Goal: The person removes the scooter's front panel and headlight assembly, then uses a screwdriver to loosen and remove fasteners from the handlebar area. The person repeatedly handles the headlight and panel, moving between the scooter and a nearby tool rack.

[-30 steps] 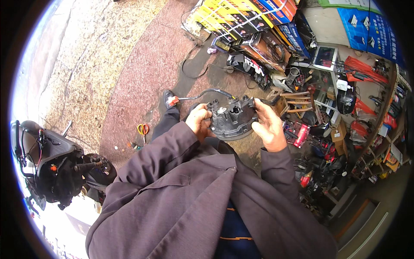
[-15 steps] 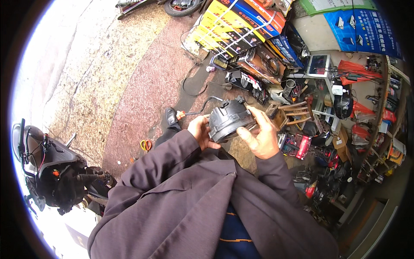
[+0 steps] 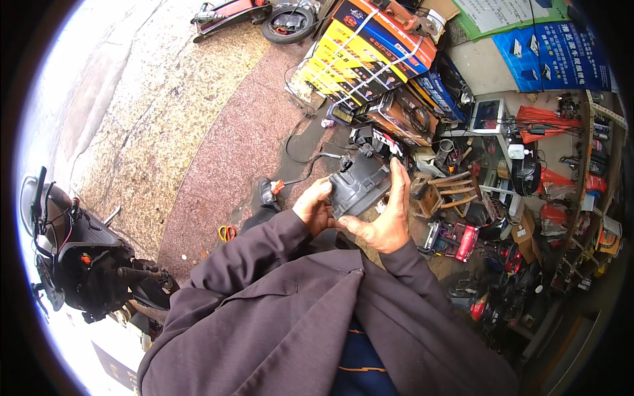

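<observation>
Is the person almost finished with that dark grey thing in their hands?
Hard to say. Already done: the dark grey housing is off any vehicle and up in the air. In hand: the left hand grips its near edge and the right hand cups its side. Left: it is not fitted to anything, and the scooter stands apart, untouched.

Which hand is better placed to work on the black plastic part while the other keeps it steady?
Probably the left hand: it only touches the black part at its edge, while the right hand wraps and supports it.
</observation>
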A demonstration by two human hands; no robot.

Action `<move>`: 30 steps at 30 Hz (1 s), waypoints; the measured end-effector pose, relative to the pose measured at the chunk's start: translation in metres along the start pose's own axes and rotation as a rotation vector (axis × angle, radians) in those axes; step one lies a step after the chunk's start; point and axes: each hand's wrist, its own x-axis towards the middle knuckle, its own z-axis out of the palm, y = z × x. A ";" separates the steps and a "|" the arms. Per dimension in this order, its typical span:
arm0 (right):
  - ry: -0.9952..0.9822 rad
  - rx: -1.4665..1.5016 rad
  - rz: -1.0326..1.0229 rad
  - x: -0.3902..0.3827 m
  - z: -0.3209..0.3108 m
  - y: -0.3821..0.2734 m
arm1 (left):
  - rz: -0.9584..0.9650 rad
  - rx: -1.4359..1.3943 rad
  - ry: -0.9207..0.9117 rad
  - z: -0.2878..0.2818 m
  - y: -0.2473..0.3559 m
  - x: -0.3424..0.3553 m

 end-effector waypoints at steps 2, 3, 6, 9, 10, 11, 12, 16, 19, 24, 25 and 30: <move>0.035 -0.012 -0.046 -0.001 0.000 -0.004 | 0.167 0.059 0.023 0.007 -0.007 0.002; 0.032 -0.016 -0.069 -0.001 0.001 -0.005 | 0.150 0.020 0.037 0.009 -0.006 0.004; 0.037 -0.023 -0.139 -0.002 0.001 -0.007 | 0.222 0.059 -0.078 0.014 -0.009 0.004; 0.038 -0.017 -0.184 -0.001 -0.002 -0.007 | 0.218 0.039 0.012 0.018 -0.013 0.000; 0.033 -0.015 -0.190 -0.001 -0.003 -0.006 | 0.185 0.001 0.010 0.020 -0.013 -0.002; 0.029 -0.014 -0.197 -0.001 -0.004 -0.005 | 0.194 0.012 -0.001 0.022 -0.013 -0.002; 0.026 -0.012 -0.202 -0.001 -0.005 -0.004 | 0.177 0.000 -0.031 0.024 -0.013 -0.002; 0.032 -0.074 -0.216 -0.005 -0.006 0.001 | 0.189 0.015 -0.179 0.036 -0.008 -0.002; 0.026 0.011 -0.220 -0.012 -0.005 0.006 | 0.212 -0.010 -0.146 0.038 -0.004 -0.008; 0.009 0.139 -0.185 -0.022 -0.015 0.019 | 0.262 0.190 0.122 0.027 0.004 -0.003; 0.035 0.165 -0.151 -0.022 -0.019 0.023 | 0.320 0.290 0.169 0.025 0.006 0.003; 0.078 0.275 -0.006 -0.010 -0.035 0.044 | 0.479 1.001 0.205 0.033 0.004 0.011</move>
